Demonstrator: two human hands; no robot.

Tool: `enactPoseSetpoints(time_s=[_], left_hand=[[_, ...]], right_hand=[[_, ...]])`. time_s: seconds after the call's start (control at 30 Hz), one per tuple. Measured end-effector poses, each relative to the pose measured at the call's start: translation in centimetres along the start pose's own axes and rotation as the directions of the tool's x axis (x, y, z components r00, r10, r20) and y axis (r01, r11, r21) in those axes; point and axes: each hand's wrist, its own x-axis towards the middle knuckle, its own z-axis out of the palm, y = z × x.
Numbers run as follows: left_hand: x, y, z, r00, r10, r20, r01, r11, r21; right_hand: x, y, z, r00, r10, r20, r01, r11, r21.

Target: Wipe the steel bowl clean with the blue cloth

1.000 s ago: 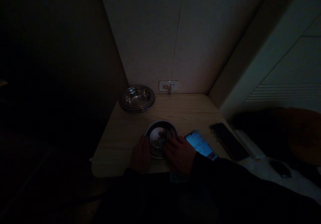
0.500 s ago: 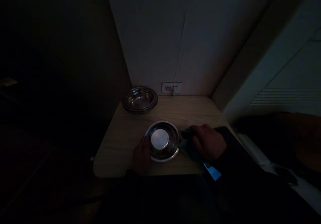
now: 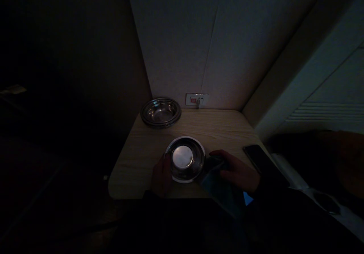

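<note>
A round, shiny metal bowl (image 3: 196, 166) with a pale flat disc at its middle is on the small wooden table (image 3: 133, 170). I cannot tell whether it lies face up or upside down. My left hand (image 3: 161, 174) grips its left rim, fingers on top and the thumb hidden. Off the bowl's right rim, my right hand (image 3: 237, 172) is closed on a dark teal cloth (image 3: 218, 187). The cloth hangs over the table's front edge, and its upper end reaches the bowl's rim. The scene is very dim.
Several nested metal bowls (image 3: 161, 113) stand at the back left of the table. A dark phone (image 3: 258, 157) lies along the right edge. A wall socket (image 3: 196, 99) with a red switch and a plug sits behind the table. A white louvred panel (image 3: 327, 109) is at the right.
My right hand with the cloth has shifted slightly down and right, uncovering more of the phone. More of the cloth shows. My left hand stays on the bowl; the view has shifted slightly.
</note>
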Motion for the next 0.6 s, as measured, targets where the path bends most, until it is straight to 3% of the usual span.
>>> enactPoseSetpoints(time_s=[0.07, 0.13, 0.17, 0.23, 0.27, 0.3, 0.33, 0.37, 0.4, 0.47, 0.5, 0.53, 0.6], left_hand=[[0.0, -0.1, 0.0, 1.0, 0.0, 0.003, 0.0, 1.0, -0.006], [0.0, -0.1, 0.0, 1.0, 0.018, 0.016, -0.018, 1.0, -0.01], [0.0, -0.1, 0.0, 0.999, 0.024, 0.023, -0.024, 1.0, -0.013], [-0.1, 0.1, -0.1, 0.999, 0.021, 0.034, -0.02, 1.0, -0.014], [-0.1, 0.3, -0.1, 0.999, 0.014, 0.04, -0.014, 1.0, -0.016], [-0.2, 0.4, -0.1, 0.999, 0.006, 0.047, -0.005, 1.0, -0.019], [-0.2, 0.5, -0.1, 0.999, -0.005, 0.054, 0.007, 1.0, -0.02], [-0.2, 0.5, -0.1, 0.998, -0.017, 0.055, 0.018, 1.0, -0.015], [-0.2, 0.5, -0.1, 0.998, -0.028, 0.052, 0.028, 1.0, -0.002], [-0.2, 0.5, -0.1, 0.999, -0.031, 0.024, 0.03, 0.999, 0.041], [-0.2, 0.4, 0.0, 1.0, -0.023, 0.012, 0.022, 0.998, 0.063], [-0.2, 0.4, 0.0, 1.0, -0.007, 0.005, 0.007, 0.997, 0.078], [-0.2, 0.3, 0.1, 1.0, 0.027, 0.005, -0.027, 0.996, 0.09]], right_hand=[[-0.1, -0.2, -0.1, 0.995, -0.079, -0.062, 0.076, 0.996, -0.047], [-0.2, -0.8, -0.2, 0.947, -0.218, -0.236, 0.174, 0.965, -0.195], [-0.2, -1.3, -0.1, 0.887, -0.32, -0.333, 0.22, 0.926, -0.306], [0.0, -2.1, 0.4, 0.691, -0.574, -0.44, 0.287, 0.776, -0.561], [0.3, -2.4, 1.0, 0.59, -0.689, -0.421, 0.301, 0.672, -0.677], [0.6, -2.6, 1.7, 0.524, -0.773, -0.359, 0.304, 0.563, -0.768], [0.9, -2.6, 2.5, 0.506, -0.817, -0.275, 0.303, 0.467, -0.831], [1.2, -2.5, 3.5, 0.542, -0.817, -0.194, 0.297, 0.402, -0.866], [1.5, -2.2, 4.4, 0.621, -0.774, -0.126, 0.288, 0.374, -0.882], [1.7, -1.7, 6.0, 0.798, -0.601, -0.041, 0.258, 0.403, -0.878], [1.7, -1.5, 6.5, 0.861, -0.508, -0.02, 0.242, 0.443, -0.863], [1.6, -1.4, 6.9, 0.903, -0.43, -0.005, 0.228, 0.488, -0.842], [1.3, -1.7, 7.3, 0.943, -0.333, 0.029, 0.225, 0.57, -0.79]])
